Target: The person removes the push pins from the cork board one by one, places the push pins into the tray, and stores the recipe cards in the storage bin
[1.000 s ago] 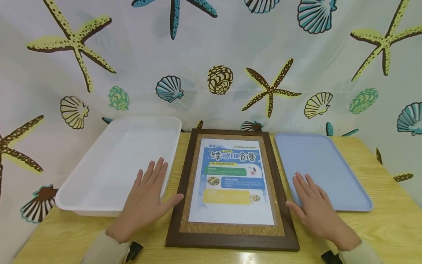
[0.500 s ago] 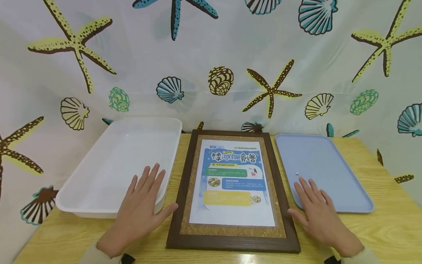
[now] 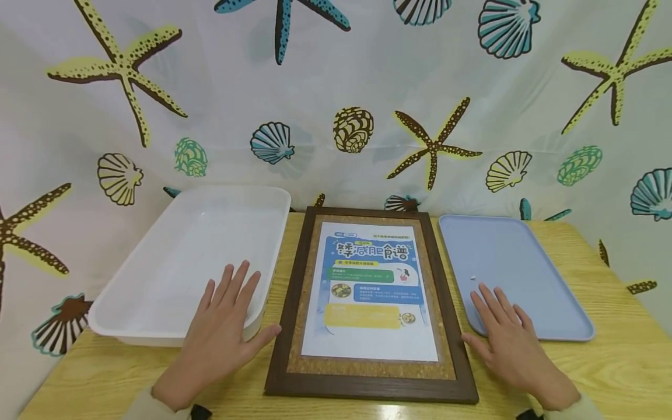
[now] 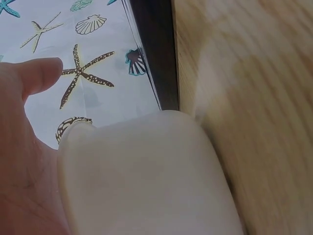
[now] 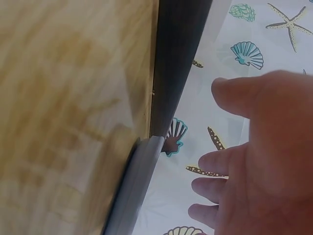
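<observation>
My left hand (image 3: 220, 338) is held palm down with straight, spread fingers over the near right corner of a white plastic tub (image 3: 173, 280). My right hand (image 3: 511, 347) lies likewise flat, fingers over the near left corner of a blue tray (image 3: 525, 274). Between them on the table is a brown-framed cork board (image 3: 367, 385) bearing a printed sheet (image 3: 367, 344) with blue, green and yellow blocks. Neither hand holds anything. In the left wrist view, the thumb (image 4: 44, 76) points off beside the tub's wall; in the right wrist view, the fingers (image 5: 210, 186) hover above the tray's edge.
The wooden table (image 3: 630, 361) runs under everything. Behind it hangs a white curtain (image 3: 315, 70) printed with starfish and shells. A tiny white spot (image 3: 473, 278) shows on the tray, just ahead of my right fingertips.
Both hands have drawn back a little toward me, the left also slightly leftward. The tub, board and tray stay in place; the head view has shifted slightly.
</observation>
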The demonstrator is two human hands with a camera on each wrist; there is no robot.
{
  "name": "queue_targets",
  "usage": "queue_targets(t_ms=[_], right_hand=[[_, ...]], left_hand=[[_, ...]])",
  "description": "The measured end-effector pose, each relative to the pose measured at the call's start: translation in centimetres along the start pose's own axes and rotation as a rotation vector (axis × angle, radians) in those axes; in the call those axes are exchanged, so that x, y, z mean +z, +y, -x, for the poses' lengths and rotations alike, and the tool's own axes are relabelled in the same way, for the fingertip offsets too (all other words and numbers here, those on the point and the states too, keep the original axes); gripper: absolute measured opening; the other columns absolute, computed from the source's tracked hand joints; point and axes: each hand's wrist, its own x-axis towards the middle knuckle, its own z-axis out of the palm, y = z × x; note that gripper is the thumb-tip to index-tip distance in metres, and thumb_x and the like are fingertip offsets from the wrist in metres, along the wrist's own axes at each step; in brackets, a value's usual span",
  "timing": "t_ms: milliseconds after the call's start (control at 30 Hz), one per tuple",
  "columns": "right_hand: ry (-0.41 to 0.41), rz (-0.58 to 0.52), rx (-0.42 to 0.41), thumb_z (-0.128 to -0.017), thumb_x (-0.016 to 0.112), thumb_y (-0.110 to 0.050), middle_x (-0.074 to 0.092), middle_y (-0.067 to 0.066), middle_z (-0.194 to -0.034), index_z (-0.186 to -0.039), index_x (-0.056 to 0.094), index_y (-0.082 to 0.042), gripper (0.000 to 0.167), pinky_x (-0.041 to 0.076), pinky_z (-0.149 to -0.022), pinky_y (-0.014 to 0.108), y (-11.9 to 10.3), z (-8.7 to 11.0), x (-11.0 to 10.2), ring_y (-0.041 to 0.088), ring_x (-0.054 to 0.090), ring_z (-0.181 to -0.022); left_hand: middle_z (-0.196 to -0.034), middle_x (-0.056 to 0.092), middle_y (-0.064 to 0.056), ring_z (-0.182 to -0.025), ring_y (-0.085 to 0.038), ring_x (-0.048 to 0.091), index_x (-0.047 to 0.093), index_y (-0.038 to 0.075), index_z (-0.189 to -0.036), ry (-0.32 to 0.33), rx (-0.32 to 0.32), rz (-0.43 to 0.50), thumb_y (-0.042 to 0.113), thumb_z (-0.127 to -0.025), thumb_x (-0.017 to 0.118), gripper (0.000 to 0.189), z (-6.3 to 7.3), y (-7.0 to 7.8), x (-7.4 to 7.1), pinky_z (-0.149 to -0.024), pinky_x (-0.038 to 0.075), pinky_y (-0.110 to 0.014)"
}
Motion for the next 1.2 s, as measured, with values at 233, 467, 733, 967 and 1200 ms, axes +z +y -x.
queue_targets(t_ms=[233,467,733,967,1200], right_hand=[[0.007,-0.016,-0.006,-0.093,0.061,-0.036,0.032,0.022,-0.153,-0.146,0.037,0.0,0.069,0.025,-0.103,0.067,-0.05,0.0,0.14,0.045,0.028,-0.139],[-0.011,-0.041,-0.006,-0.095,0.058,-0.038,0.031,0.021,-0.154,-0.147,0.036,0.0,0.069,0.024,-0.103,0.067,-0.26,-0.08,0.08,0.043,0.027,-0.14],[-0.028,-0.055,-0.024,-0.095,0.057,-0.04,0.034,0.02,-0.152,-0.147,0.035,0.0,0.069,0.026,-0.1,0.066,-0.34,-0.2,0.37,0.042,0.031,-0.137],[-0.032,-0.046,-0.02,-0.095,0.059,-0.037,0.036,0.02,-0.151,-0.146,0.036,0.001,0.068,0.028,-0.099,0.066,-0.53,-0.3,0.29,0.042,0.033,-0.136],[-0.009,-0.046,-0.033,-0.094,0.061,-0.034,0.039,0.019,-0.149,-0.145,0.039,0.0,0.065,0.032,-0.097,0.065,-0.63,-0.27,0.32,0.041,0.038,-0.134]], left_hand=[[-0.157,0.023,-0.021,-0.145,-0.043,0.017,0.033,0.001,-0.148,0.008,0.009,0.0,0.056,-0.084,0.062,0.089,0.06,-0.02,0.09,-0.113,0.016,-0.063],[-0.158,0.022,-0.02,-0.145,-0.042,0.017,0.031,0.002,-0.149,-0.004,0.006,-0.007,0.057,-0.085,0.06,0.089,-0.06,0.08,0.2,-0.113,0.015,-0.063],[-0.157,0.024,-0.019,-0.145,-0.042,0.019,0.031,0.002,-0.149,-0.015,0.005,-0.014,0.058,-0.084,0.06,0.09,-0.07,0.21,0.51,-0.113,0.016,-0.064],[-0.157,0.026,-0.019,-0.145,-0.041,0.02,0.032,0.002,-0.148,-0.01,0.001,-0.017,0.057,-0.084,0.061,0.09,-0.05,0.34,0.47,-0.113,0.016,-0.064],[-0.157,0.026,-0.019,-0.145,-0.042,0.021,0.031,0.002,-0.149,-0.008,0.001,-0.017,0.057,-0.084,0.061,0.09,-0.02,0.35,0.43,-0.112,0.016,-0.065]])
